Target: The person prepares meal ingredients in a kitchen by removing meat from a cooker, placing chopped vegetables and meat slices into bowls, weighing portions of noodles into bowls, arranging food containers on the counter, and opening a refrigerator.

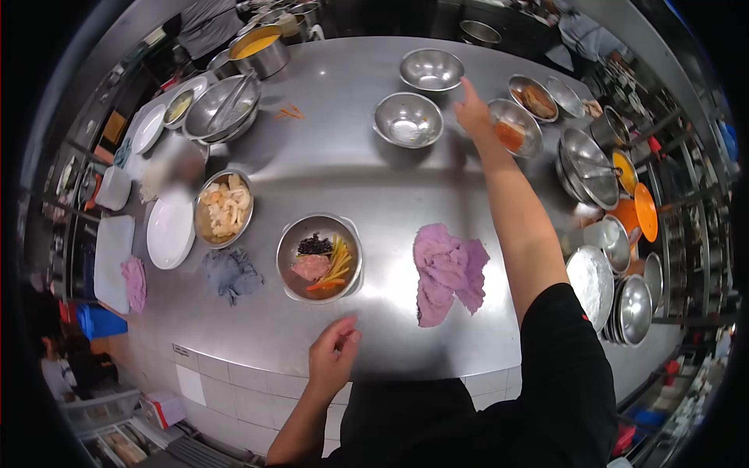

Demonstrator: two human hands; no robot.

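Observation:
My right hand (473,111) reaches to the far side of the steel table, holding nothing that I can see. Its index finger is stretched out at the right rim of an empty steel bowl (431,69); whether it touches the rim I cannot tell. A second steel bowl (408,121) with small scraps inside stands nearer. My left hand (333,356), empty with loosely bent fingers, hovers at the table's front edge. Just beyond it is a steel bowl (282,273) holding minced meat (311,267), dark chopped bits (315,244) and yellow and orange strips (335,265).
A crumpled pink cloth (445,269) and a grey cloth (232,274) lie on the table (343,183). A bowl of pale chunks (226,207) and white plates (171,234) are at left. Several bowls, including one with orange food (515,129), line the right. Other people stand across the table.

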